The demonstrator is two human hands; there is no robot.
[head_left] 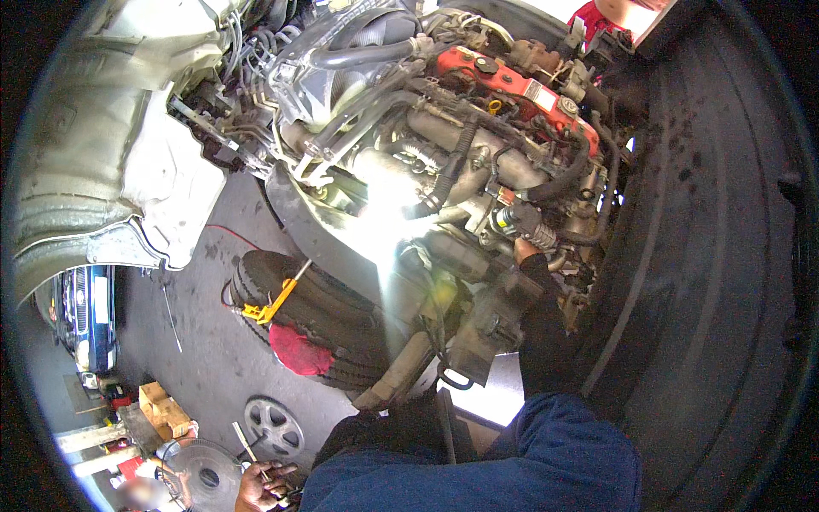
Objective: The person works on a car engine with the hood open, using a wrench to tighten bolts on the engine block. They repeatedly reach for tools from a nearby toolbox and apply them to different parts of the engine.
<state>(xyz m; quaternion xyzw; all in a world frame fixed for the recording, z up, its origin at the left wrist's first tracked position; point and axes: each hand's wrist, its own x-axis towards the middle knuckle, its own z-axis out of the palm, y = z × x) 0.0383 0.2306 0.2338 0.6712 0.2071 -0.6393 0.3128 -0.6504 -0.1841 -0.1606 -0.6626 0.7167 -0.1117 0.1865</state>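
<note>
My right arm, in a dark sleeve, reaches into the engine bay. My right hand (525,249) is beside a ribbed hose and metal fitting (533,229) low on the engine's near side; its fingers are mostly hidden among the parts. The engine (486,162) carries a red cover (520,85) with a dark cap. Down at the lower left, my left hand (263,486) is closed around a slim, light-coloured metal tool (245,441) that sticks up past the fingers. A bright lamp glare (384,213) washes out the parts around it.
A tyre (316,316) with a yellow clamp-like tool (277,294) and a red cloth (300,350) is beside the fender. A wheel cover (273,425) and cardboard boxes (164,410) are on the floor. Part of a person in red (627,13) shows beyond the engine; a blue car (90,316) stands left.
</note>
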